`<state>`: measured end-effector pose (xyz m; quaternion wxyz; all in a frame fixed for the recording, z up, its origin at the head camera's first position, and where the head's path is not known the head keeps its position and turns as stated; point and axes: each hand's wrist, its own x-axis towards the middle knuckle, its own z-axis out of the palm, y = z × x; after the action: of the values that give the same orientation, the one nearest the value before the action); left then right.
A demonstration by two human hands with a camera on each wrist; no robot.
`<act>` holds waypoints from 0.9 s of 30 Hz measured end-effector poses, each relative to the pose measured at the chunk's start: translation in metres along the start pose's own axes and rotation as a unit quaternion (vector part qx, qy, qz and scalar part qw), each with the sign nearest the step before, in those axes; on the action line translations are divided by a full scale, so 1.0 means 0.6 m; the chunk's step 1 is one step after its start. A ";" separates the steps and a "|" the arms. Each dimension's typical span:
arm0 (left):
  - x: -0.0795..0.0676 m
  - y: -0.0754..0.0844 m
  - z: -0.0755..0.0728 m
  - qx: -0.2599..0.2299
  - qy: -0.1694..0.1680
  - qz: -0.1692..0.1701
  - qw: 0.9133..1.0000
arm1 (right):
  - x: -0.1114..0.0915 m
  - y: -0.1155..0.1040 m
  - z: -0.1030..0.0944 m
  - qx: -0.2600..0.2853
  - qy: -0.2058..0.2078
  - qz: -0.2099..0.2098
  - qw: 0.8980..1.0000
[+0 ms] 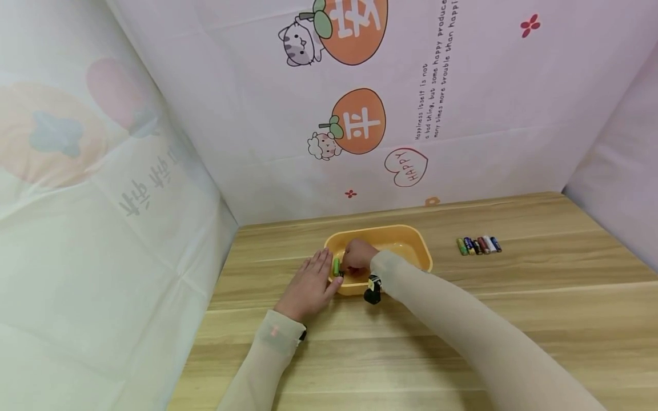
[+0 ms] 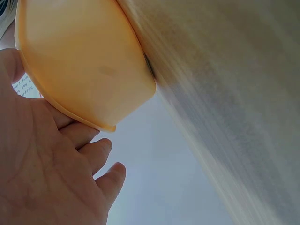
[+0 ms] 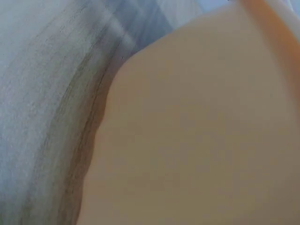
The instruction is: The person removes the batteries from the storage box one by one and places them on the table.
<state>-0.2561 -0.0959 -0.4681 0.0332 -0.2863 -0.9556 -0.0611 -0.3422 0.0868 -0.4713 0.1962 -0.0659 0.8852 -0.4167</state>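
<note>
A yellow plastic basin (image 1: 406,235) stands on the wooden table. My left hand (image 1: 310,285) rests at its left side, fingers extended along the rim and thumb at the near left corner. In the left wrist view, the fingers of that left hand (image 2: 51,154) meet the basin's rim from outside. My right hand (image 1: 358,255) reaches down into the basin with bent fingers, beside a green battery (image 1: 336,266) and a small dark battery (image 1: 341,274) at the left wall. Its fingertips are hidden, and I cannot tell whether they grip anything. Only the basin's outer wall (image 3: 197,126) fills the right wrist view.
To the right of the basin, several batteries (image 1: 478,245) of different colours lie side by side in a row on the table (image 1: 555,319). A printed white cloth (image 1: 267,142) hangs behind the table, with more cloth at both sides.
</note>
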 end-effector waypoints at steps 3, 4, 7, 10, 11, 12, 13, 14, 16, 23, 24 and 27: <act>0.000 0.000 -0.001 0.001 -0.001 0.001 1.000 | 0.003 0.003 -0.002 -0.035 0.006 -0.002 0.999; 0.000 0.001 -0.001 0.002 -0.001 0.000 1.000 | 0.003 0.004 -0.003 -0.047 0.008 0.000 0.999; 0.000 0.001 -0.001 0.004 -0.002 -0.002 1.000 | 0.001 0.005 -0.007 -0.083 0.021 -0.001 0.996; 0.000 0.001 -0.001 0.005 -0.002 -0.003 1.000 | -0.001 0.005 -0.010 -0.099 0.028 -0.003 0.995; -0.001 0.001 -0.002 0.006 -0.002 -0.003 1.000 | -0.001 0.005 -0.011 -0.101 0.029 -0.004 0.994; -0.001 0.002 -0.002 0.007 -0.003 -0.004 1.000 | -0.001 0.005 -0.012 -0.103 0.029 -0.006 0.994; -0.001 0.002 -0.003 0.006 -0.001 -0.003 1.000 | 0.000 0.007 -0.013 -0.103 0.029 -0.007 0.994; -0.001 0.002 -0.003 0.007 -0.001 -0.002 1.000 | 0.001 0.009 -0.014 -0.106 0.028 -0.010 0.994; -0.002 0.003 -0.003 0.009 -0.002 -0.001 1.000 | 0.004 0.013 -0.015 -0.121 0.031 -0.018 0.992; 0.000 0.002 0.001 0.010 0.005 -0.001 1.000 | 0.011 0.022 -0.018 -0.177 0.062 -0.045 0.981; 0.000 0.002 0.001 0.009 0.005 -0.002 1.000 | 0.010 0.022 -0.019 -0.176 0.063 -0.045 0.981; 0.001 0.002 0.002 0.008 0.005 -0.005 1.000 | 0.008 0.022 -0.021 -0.169 0.061 -0.046 0.983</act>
<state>-0.2561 -0.0945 -0.4689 0.0402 -0.2813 -0.9572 -0.0555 -0.3510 0.1028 -0.4753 0.1081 -0.1130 0.9492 -0.2731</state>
